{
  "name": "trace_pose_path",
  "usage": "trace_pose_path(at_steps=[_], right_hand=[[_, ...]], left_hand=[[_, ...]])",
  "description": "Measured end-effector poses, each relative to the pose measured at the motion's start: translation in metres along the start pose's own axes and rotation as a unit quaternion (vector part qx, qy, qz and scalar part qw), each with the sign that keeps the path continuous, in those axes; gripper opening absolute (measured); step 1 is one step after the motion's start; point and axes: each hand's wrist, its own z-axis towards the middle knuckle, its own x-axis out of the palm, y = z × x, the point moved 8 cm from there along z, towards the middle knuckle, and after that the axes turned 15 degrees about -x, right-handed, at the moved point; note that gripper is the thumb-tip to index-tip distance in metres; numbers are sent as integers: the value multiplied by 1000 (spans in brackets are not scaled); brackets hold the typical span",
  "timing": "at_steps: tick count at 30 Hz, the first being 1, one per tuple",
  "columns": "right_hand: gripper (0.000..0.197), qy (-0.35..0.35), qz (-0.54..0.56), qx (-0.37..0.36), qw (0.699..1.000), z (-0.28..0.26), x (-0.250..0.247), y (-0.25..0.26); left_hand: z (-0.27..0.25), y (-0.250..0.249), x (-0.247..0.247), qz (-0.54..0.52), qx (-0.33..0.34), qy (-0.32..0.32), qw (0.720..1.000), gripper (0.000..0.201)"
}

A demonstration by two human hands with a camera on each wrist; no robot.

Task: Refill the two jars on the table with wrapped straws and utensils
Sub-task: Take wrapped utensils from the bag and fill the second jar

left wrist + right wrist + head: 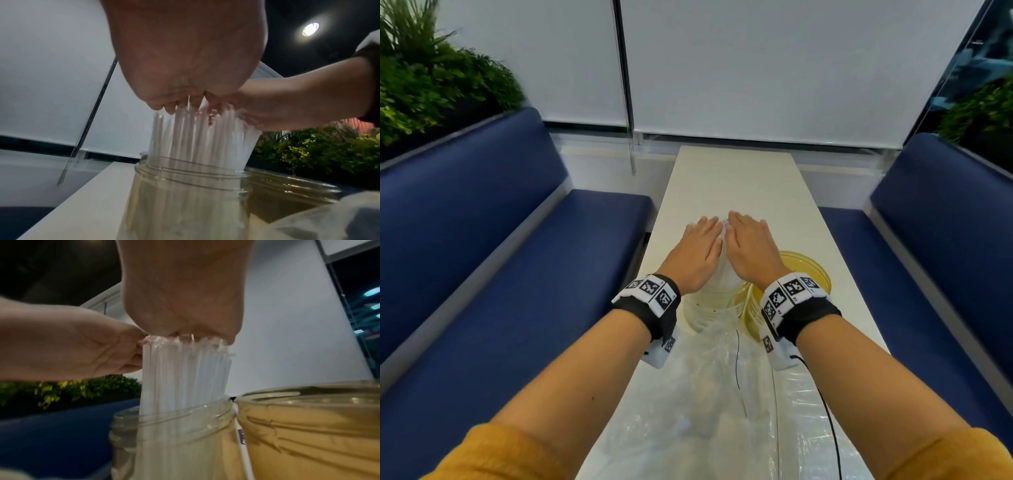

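Head view showed a long pale worktop [736, 178] running away between two blue benches [493, 240], with a crinkled clear plastic bag [722, 394] lying at its near end. Beyond the bag stood two jars, touching side by side: a wide amber jar [308, 426] on the right, with no utensils visible in it, and a narrower clear jar [170, 431] on the left. A bundle of wrapped straws [201, 138] stood upright in the clear jar, its upper half rising above the rim. Both hands lay flat over the bundle's top, the left hand [697, 253] and right hand [748, 250] side by side, fingers [709, 226] straight and together, holding nothing, palms pressing on the straw tips. The step in hand seemed to be seating the straws. Doing it well would likely mean pressing straight down with even, gentle weight, so the thin wrappers did not buckle or splay past the rim, and keeping the light jar from tipping against its neighbour.
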Motion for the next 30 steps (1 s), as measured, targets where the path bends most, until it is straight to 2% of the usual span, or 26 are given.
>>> trace_pose_path(at_steps=[2, 5, 6, 8, 11, 12, 13, 15, 18, 21, 24, 27, 30], right_hand=[[48, -14, -1, 0, 1000, -1, -6, 2], [49, 28, -19, -15, 999, -9, 0, 11], [50, 8, -15, -6, 1000, -13, -6, 11], [48, -69, -11, 8, 998, -26, -32, 12], [23, -174, 24, 40, 984, -65, -69, 13], [19, -182, 42, 65, 980, -81, -74, 10], [23, -182, 49, 92, 978, -99, -76, 7], [38, -157, 44, 140, 977, -135, -67, -4], [41, -39, -4, 201, 979, -187, -31, -22], [39, 102, -65, 223, 967, -227, 9, -37], [57, 210, -102, 228, 945, -255, 39, -50], [54, 251, -57, 236, 937, -270, 54, -56], [33, 218, -35, 224, 949, -270, 52, -58]], left_hand=[[2, 3, 5, 4, 6, 11, 1000, 53], [-4, 3, 15, -5, 15, 76, 997, 57], [-6, 1, 12, -6, 19, 70, 997, 57], [-15, -1, 1, -11, 28, 25, 999, 57], [-47, -6, -26, -87, 41, -108, 989, 49], [-64, -8, -33, -122, 56, -160, 978, 38], [-81, -10, -36, -146, 69, -201, 966, 26], [-109, -7, -27, -173, 69, -230, 955, 11], [-132, 18, 13, -183, 22, -197, 963, 12], [-146, 40, 61, -131, -33, -115, 984, 35], [-153, 54, 100, -52, -75, -31, 995, 59], [-156, 63, 129, 16, -116, 35, 992, 57], [-160, 67, 149, 41, -147, 82, 985, 53]])
